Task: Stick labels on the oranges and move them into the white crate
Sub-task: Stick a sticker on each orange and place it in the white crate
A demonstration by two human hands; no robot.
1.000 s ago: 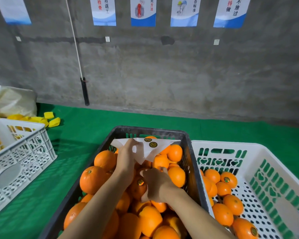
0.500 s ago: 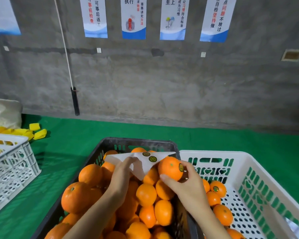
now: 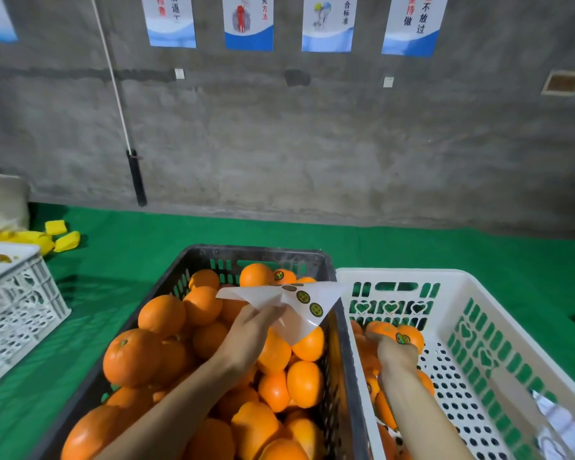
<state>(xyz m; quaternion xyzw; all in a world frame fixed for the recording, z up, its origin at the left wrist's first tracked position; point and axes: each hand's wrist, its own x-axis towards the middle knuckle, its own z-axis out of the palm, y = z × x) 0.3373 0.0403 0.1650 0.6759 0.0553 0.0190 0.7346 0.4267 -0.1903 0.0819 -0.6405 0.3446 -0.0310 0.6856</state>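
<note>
My right hand point(image 3: 396, 353) is down inside the white crate point(image 3: 412, 276), near its far-left corner, with the labelled orange point(image 3: 411, 334) against it. The fingers are hidden under the fruit, so I cannot tell whether they grip it or have let go. My worry is a careless release: if the orange leaves the hand before it rests among the sorted oranges point(image 3: 367, 358) along the left wall, I judge it could roll over the bare perforated floor, bruise, or rub its sticker loose against a neighbour.

My left hand point(image 3: 253, 330) pinches the label sheet point(image 3: 326, 292) by its lower fold, above the black crate point(image 3: 256, 252), and one corner of the sheet overhangs the rim between the two crates. If the sheet sags, the spare labels point(image 3: 302, 297) could snag on fruit or fold onto themselves. That black rim and the sheet both lie across my right arm's way back. The unlabelled oranges point(image 3: 161, 313) are heaped above the rim at the left, so a nudge might spill one onto the green mat point(image 3: 146, 244).

A second white crate point(image 3: 20, 293), yellow pieces point(image 3: 63, 239) and a pale sack point(image 3: 0, 200) sit at the mat's left edge. Crumpled plastic point(image 3: 558, 423) lies in the white crate's near-right corner.
</note>
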